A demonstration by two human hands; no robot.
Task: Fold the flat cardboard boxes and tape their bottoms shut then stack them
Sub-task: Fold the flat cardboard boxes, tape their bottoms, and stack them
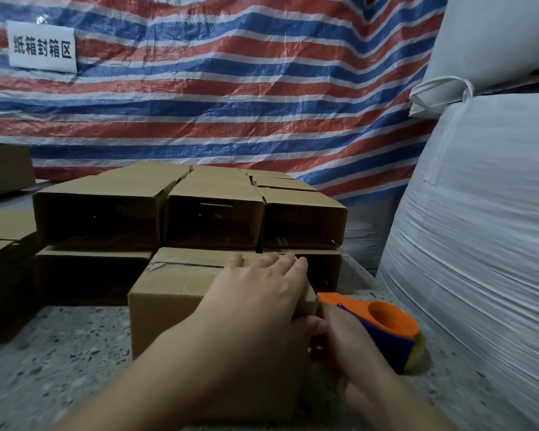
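A folded cardboard box [164,318] stands on the speckled floor right in front of me, with a strip of clear tape [181,264] along its top seam. My left hand [259,293] lies flat on the box's top, fingers straight and reaching toward its far edge. At the box's right side my right hand [343,340] grips an orange and blue tape dispenser [389,328]. The dispenser's orange blade end touches the box's upper right corner. Behind the box stand stacked folded boxes [212,197] in two layers, their open ends facing me.
More cardboard boxes [3,227] sit at the left edge. Large white bulk bags [479,244] fill the right side close to the dispenser. A red, white and blue striped tarp [231,88] with a white sign [41,46] hangs behind. The speckled floor [59,353] shows at front left.
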